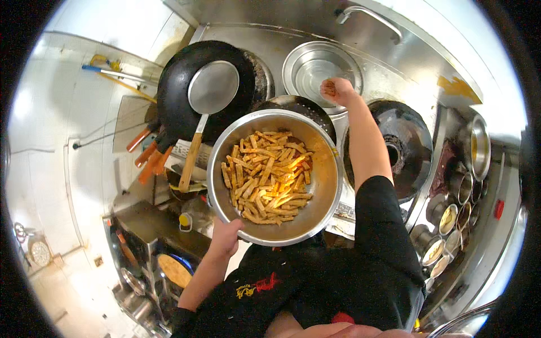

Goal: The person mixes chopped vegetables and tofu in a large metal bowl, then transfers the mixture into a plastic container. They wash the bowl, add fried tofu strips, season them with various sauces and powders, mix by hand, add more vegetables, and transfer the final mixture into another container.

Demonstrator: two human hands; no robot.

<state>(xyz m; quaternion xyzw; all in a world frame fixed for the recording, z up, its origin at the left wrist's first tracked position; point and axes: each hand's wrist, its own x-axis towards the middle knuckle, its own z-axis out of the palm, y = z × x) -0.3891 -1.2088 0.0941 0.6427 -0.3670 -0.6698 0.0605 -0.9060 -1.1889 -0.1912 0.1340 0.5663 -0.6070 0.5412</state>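
My left hand (227,236) grips the near left rim of a large stainless steel bowl (325,203). Brown, stick-shaped food strips (270,177) are heaped inside it, some with an orange-red coating on the right. My right hand (338,91) hangs over a round metal basin (302,69) of clear liquid, its fingers curled. Something reddish-brown shows at those fingers, but whether it is held is unclear. Behind the bowl, a dark perforated pan (306,107) is partly hidden.
A black wok (175,84) stands at the left, with a wood-handled mesh strainer (213,86) across it. At the right is a dark round burner (408,169). Several seasoning containers (448,219) line the right side. A faucet (372,17) reaches over the counter's back.
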